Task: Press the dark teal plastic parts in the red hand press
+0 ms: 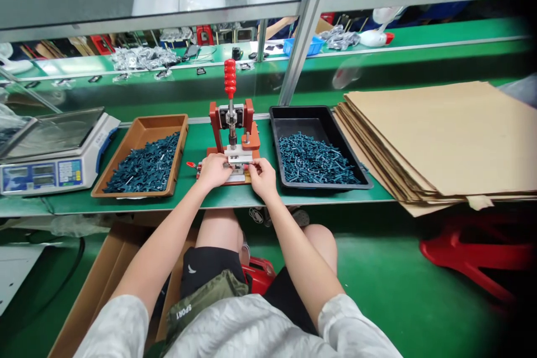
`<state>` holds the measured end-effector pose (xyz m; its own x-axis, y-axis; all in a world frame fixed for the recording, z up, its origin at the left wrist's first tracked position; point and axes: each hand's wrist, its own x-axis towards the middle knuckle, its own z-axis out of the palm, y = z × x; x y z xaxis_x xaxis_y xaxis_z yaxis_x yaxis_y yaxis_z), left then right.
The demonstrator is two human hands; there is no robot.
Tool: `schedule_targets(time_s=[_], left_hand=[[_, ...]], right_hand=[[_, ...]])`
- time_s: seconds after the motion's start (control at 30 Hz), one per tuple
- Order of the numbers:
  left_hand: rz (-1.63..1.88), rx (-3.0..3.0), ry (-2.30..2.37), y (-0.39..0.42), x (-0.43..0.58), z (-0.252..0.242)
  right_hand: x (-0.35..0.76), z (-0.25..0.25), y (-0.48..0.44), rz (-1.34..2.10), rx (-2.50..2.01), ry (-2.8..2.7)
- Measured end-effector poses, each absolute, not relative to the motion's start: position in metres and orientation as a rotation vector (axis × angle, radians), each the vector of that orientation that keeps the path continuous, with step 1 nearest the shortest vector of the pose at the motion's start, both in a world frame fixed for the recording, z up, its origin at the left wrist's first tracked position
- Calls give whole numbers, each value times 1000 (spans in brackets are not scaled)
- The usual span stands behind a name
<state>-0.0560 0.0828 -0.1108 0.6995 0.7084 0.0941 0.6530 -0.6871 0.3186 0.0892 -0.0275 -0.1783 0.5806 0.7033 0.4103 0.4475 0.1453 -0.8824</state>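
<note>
Head view: left hand [213, 172] and right hand [263, 178] stand narrow, fingertips steadying a small part [239, 166], partly hidden, on the red hand press [218, 117] bed.

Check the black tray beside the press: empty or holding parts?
Holding parts: a heap of dark teal plastic pieces covers the near half of the black tray; its far end is bare.

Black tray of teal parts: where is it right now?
In the head view, the black plastic tray sits on the green bench, right of the red hand press and left of the stacked cardboard sheets.
</note>
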Motion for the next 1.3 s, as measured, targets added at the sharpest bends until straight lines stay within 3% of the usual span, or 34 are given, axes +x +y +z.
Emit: schedule_targets(time_s=[0.4, 0.67, 0.8, 1.13, 1.3], left_hand=[[199, 2618, 1285, 79, -44, -109], [65, 2672, 951, 88, -63, -96], [135, 2673, 984, 87, -63, -100], [371, 2670, 949, 79, -66, -114], [927, 2634, 831, 68, -96, -127]], right_hand=[[89, -178, -28, 223, -1494, -1082], [93, -168, -9, 360, -1496, -1300], [91, -167, -3, 443, -1489, -1284], [86, -168, -9, 237, -1603, -1375], [86, -168, -8, 214, -1619, -1382]])
